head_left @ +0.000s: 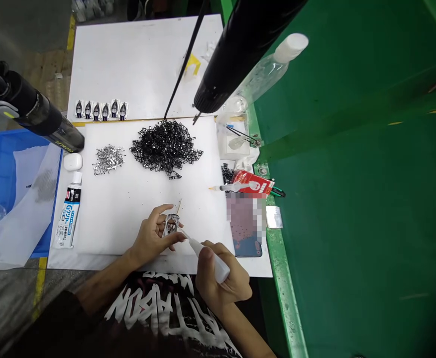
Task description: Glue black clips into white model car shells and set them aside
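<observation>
A worker wears a black T-shirt [91, 325] printed across the chest with large, blocky white lettering [154, 306] in a cracked, distressed style, the dark fabric ending above the forearms, which are uncovered down to the bare left hand [151, 239] and bare right hand [223, 284].

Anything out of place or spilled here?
Clear bottle looks tipped on its side at the right edge of the table. A few black clips lie loose beside their pile. No spill visible. Left hand holds a small part, right hand a white applicator.
</observation>
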Demonstrator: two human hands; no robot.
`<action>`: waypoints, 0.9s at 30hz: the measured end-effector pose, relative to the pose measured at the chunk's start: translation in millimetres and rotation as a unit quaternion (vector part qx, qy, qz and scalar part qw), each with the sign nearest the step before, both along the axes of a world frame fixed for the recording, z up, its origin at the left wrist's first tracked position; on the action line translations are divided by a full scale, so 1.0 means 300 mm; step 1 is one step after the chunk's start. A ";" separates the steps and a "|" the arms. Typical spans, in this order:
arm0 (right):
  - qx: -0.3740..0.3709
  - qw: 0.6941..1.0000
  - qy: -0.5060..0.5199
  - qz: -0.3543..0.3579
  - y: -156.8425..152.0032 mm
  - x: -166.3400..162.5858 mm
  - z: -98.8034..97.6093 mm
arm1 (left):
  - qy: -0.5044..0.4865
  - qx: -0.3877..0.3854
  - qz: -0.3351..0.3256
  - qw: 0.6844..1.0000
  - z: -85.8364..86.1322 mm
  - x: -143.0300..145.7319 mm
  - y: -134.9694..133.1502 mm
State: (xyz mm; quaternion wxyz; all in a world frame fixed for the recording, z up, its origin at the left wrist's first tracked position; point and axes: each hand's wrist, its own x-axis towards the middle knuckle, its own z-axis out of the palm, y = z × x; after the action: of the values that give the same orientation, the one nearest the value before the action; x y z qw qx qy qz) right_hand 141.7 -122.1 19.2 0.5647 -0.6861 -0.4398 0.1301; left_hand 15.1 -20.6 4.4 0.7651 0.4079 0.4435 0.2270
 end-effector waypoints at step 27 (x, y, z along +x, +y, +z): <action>0.061 0.995 -0.075 -0.009 0.032 0.002 0.041 | 0.019 0.003 0.003 1.000 0.000 -0.001 0.005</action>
State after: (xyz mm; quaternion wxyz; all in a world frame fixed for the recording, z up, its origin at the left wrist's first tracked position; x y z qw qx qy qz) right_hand 142.1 -112.4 31.5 0.5723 -0.6620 -0.4818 0.0461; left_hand 14.9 -19.2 4.3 0.7546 0.4132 0.4587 0.2222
